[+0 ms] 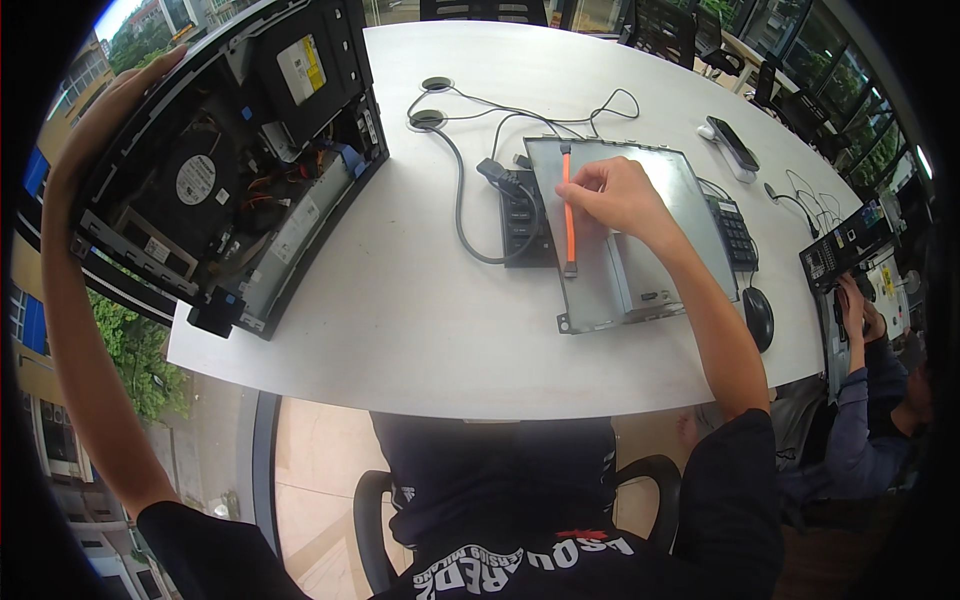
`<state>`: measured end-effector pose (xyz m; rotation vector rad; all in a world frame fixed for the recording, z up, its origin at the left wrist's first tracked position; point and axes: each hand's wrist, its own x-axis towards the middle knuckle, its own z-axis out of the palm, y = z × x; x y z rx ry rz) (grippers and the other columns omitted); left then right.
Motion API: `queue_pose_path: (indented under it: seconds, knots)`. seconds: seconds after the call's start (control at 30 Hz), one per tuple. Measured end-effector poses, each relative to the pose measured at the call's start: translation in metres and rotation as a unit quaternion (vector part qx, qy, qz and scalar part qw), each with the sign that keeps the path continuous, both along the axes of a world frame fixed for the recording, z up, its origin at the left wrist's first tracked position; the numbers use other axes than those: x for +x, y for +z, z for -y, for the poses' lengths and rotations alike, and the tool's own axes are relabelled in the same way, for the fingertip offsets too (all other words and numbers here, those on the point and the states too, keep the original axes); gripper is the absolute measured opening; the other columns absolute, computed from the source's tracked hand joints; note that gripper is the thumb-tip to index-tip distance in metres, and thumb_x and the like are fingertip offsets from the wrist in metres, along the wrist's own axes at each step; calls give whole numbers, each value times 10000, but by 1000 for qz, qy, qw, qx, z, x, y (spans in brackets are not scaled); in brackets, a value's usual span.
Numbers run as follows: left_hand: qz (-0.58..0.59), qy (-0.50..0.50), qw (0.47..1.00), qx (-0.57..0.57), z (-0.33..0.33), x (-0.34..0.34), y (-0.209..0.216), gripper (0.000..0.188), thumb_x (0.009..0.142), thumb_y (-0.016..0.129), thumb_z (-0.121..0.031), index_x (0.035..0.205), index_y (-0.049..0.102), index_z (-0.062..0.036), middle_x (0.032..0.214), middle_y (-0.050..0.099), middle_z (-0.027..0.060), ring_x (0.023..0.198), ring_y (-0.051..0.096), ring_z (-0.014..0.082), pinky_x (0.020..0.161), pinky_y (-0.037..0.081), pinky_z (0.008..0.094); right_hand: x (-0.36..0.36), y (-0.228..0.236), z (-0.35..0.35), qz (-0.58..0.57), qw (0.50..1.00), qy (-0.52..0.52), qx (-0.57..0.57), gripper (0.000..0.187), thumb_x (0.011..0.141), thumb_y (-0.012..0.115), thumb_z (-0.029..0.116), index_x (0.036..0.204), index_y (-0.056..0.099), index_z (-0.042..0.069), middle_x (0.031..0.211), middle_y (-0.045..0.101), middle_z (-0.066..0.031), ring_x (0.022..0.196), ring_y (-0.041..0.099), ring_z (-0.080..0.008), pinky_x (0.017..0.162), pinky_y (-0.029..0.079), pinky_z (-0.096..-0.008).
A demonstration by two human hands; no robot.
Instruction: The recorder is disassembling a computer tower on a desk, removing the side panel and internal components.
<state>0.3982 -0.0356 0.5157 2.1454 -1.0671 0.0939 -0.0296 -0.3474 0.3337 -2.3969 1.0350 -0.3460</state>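
Observation:
My left hand [125,95] is wrapped over the upper outer edge of an opened black desktop computer case [285,215] at the left. The case stands tilted on the table, with its fan, drive bay and wiring showing. Over a grey metal side panel [690,200], the fingers of my right hand [620,198] pinch a flat orange SATA cable [570,240] near its upper half. Black connectors are at both ends of this cable, which lies along the panel's left part. A silver box-shaped metal part [650,275] rests on the panel, below my right hand.
A black power strip [522,235] with a thick grey cord is partly under the panel. Right of it are a black keyboard [735,230], a mouse [759,318] and a phone [733,143]. Another person's hands [855,305] work at a second case at the far right.

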Motion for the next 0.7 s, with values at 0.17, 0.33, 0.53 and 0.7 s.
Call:
queue_pose_path:
  seconds: [0.17,0.33,0.53,0.7]
  knots:
    - [-53,-41,996,67,-4,-34,12,788,926,583,-708,1159,734,29,849,744,166,650,741,182,592,612,254,-11,-1,-3,24,998,10,-53,387,866,753,338,1094,762,25,979,760,-123,849,721,-246,752,560,-370]
    - [-44,-43,998,-26,1,-25,6,688,996,570,-591,1267,686,31,1057,721,134,849,685,189,757,566,292,-29,0,-5,45,969,195,-144,512,883,772,300,1312,690,34,1361,676,-141,1281,604,-292,1088,472,-403]
    - [-60,-9,991,123,-8,-110,36,619,1020,583,-535,1272,696,20,1079,724,95,885,651,174,779,540,307,-37,-3,-11,-20,958,217,-189,537,928,720,385,1349,671,55,1476,597,-98,1430,465,-329,1156,422,-428]
    - [-61,-12,990,126,-15,-104,42,603,1019,584,-531,1274,699,3,1055,730,85,856,653,170,778,546,314,-31,-1,-4,-63,947,251,-192,570,933,707,408,1378,648,56,1498,578,-99,1438,456,-344,1158,414,-441]
